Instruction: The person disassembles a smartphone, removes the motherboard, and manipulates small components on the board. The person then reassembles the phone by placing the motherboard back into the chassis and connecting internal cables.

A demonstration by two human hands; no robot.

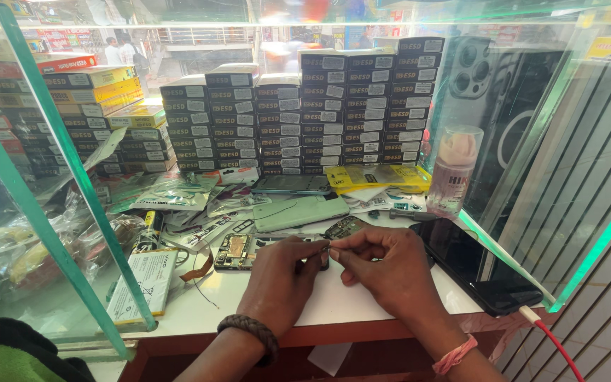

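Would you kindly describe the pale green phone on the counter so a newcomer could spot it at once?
Start at the wall of stacked dark boxes behind the white counter. Just in front lies a darker phone, and below it the pale green phone, back up, angled, the only mint-coloured slab there.

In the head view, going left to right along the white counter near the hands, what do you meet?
Flat battery → opened phone with its circuit board showing → left hand → right hand → black phone lying screen-up → red cable plugged into it.
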